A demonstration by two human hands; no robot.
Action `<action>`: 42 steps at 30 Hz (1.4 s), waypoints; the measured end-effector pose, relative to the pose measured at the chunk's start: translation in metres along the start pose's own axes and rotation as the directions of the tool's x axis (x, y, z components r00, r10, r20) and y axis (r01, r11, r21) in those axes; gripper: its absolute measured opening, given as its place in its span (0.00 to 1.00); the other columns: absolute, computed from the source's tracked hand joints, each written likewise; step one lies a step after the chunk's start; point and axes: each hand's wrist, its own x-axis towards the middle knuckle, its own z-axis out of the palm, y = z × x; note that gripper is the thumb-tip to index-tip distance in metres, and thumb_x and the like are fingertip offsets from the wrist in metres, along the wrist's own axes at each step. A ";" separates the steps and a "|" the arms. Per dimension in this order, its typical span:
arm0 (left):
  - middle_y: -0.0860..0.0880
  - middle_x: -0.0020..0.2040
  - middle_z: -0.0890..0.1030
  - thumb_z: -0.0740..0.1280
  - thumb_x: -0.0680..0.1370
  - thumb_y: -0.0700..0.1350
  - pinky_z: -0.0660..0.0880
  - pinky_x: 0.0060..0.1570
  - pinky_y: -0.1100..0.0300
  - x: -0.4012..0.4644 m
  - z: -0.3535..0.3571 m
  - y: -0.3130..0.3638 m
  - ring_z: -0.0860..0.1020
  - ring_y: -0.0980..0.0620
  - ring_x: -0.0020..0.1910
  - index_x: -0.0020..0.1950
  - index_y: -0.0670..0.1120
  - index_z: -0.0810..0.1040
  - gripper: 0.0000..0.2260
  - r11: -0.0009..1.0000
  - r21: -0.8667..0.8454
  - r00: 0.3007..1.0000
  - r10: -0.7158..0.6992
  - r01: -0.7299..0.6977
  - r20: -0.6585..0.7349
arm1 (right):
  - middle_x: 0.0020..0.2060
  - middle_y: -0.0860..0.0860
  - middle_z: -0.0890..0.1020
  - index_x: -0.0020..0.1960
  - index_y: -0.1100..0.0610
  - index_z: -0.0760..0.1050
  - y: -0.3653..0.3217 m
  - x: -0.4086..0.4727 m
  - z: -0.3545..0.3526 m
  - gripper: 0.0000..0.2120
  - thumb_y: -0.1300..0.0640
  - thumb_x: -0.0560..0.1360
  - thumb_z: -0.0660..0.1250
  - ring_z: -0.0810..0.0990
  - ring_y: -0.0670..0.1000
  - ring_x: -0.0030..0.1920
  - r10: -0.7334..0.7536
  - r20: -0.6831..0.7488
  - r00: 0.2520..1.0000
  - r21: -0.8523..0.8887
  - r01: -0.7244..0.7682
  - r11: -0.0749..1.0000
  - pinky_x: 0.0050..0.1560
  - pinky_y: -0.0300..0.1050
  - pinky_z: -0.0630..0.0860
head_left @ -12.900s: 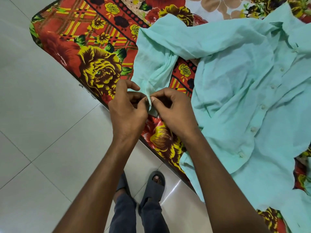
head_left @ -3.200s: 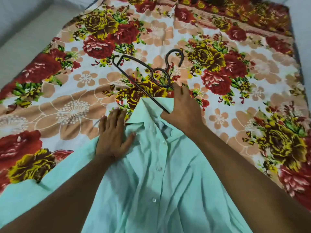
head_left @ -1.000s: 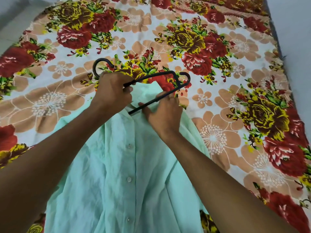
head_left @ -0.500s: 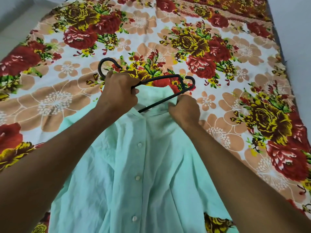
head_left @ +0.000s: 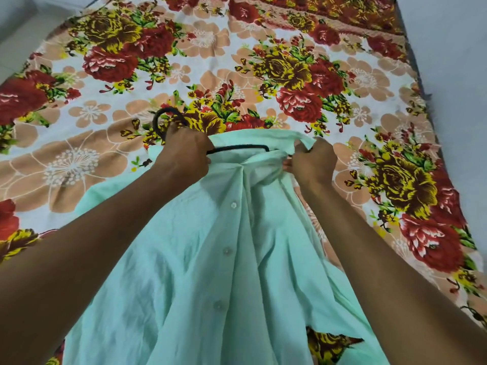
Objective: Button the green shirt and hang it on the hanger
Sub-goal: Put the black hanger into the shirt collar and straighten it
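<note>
Head view: left hand (head_left: 184, 151) grips the black hanger (head_left: 238, 148) at its hook base, its bar under the collar, right hand (head_left: 312, 164) pinches the green shirt (head_left: 210, 259) collar edge, shirt on floral bedsheet (head_left: 237, 61).

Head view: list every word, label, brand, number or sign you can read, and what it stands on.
None: no readable text shows.
The green shirt shows no label or print.
The black hanger bears no visible marking.
The floral bedsheet carries only a flower pattern.
</note>
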 end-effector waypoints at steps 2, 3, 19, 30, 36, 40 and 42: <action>0.45 0.41 0.76 0.71 0.78 0.40 0.55 0.77 0.39 0.000 0.008 0.011 0.79 0.38 0.56 0.53 0.43 0.84 0.06 0.998 -0.022 0.997 0.066 -0.065 0.033 | 0.47 0.58 0.86 0.56 0.62 0.79 -0.010 -0.009 0.000 0.07 0.60 0.81 0.66 0.86 0.60 0.47 -0.254 0.014 0.967 -0.187 0.252 0.949 0.51 0.54 0.82; 0.45 0.42 0.77 0.70 0.78 0.40 0.52 0.78 0.40 0.001 0.011 0.017 0.78 0.39 0.58 0.54 0.44 0.85 0.07 0.994 -0.035 0.993 0.108 -0.106 0.047 | 0.48 0.58 0.86 0.55 0.62 0.81 -0.015 -0.014 0.001 0.07 0.63 0.80 0.66 0.85 0.59 0.49 -0.334 0.109 0.936 -0.217 0.350 0.911 0.50 0.49 0.80; 0.40 0.66 0.77 0.66 0.79 0.43 0.58 0.76 0.36 -0.018 0.069 -0.020 0.73 0.36 0.68 0.70 0.44 0.77 0.19 0.966 -0.235 0.925 0.009 -0.106 -0.379 | 0.51 0.57 0.86 0.57 0.63 0.83 -0.019 0.000 0.020 0.14 0.71 0.77 0.62 0.83 0.53 0.51 -0.434 0.482 0.761 -0.197 0.577 0.792 0.59 0.50 0.79; 0.41 0.79 0.64 0.57 0.85 0.56 0.53 0.80 0.44 -0.057 0.129 -0.032 0.62 0.40 0.79 0.76 0.47 0.69 0.22 0.976 -0.209 0.945 -0.008 -0.065 -0.328 | 0.70 0.56 0.75 0.77 0.54 0.67 -0.038 0.034 0.135 0.29 0.45 0.80 0.69 0.74 0.61 0.70 -0.232 0.624 0.746 -0.445 0.583 0.680 0.68 0.63 0.72; 0.42 0.79 0.63 0.59 0.83 0.56 0.55 0.79 0.42 -0.057 0.128 -0.034 0.62 0.41 0.79 0.79 0.47 0.65 0.26 0.981 -0.194 0.936 -0.044 -0.026 -0.349 | 0.55 0.57 0.85 0.61 0.58 0.82 -0.051 0.061 0.152 0.13 0.55 0.79 0.72 0.83 0.58 0.55 -0.203 0.503 0.840 -0.333 0.406 0.851 0.60 0.56 0.80; 0.42 0.82 0.60 0.58 0.83 0.56 0.55 0.79 0.42 -0.055 0.126 -0.033 0.59 0.43 0.81 0.82 0.47 0.59 0.29 0.985 -0.171 0.949 -0.039 -0.015 -0.312 | 0.48 0.55 0.87 0.51 0.59 0.86 -0.059 0.092 0.140 0.10 0.54 0.74 0.78 0.85 0.55 0.49 -0.210 0.366 0.907 -0.332 0.338 0.881 0.58 0.51 0.82; 0.42 0.81 0.62 0.57 0.83 0.56 0.55 0.80 0.43 -0.056 0.125 -0.034 0.60 0.44 0.81 0.82 0.47 0.60 0.29 0.985 -0.170 0.953 -0.051 -0.001 -0.299 | 0.48 0.54 0.88 0.49 0.58 0.86 -0.058 0.095 0.137 0.10 0.53 0.72 0.79 0.86 0.55 0.51 -0.179 0.374 0.910 -0.353 0.319 0.879 0.58 0.49 0.82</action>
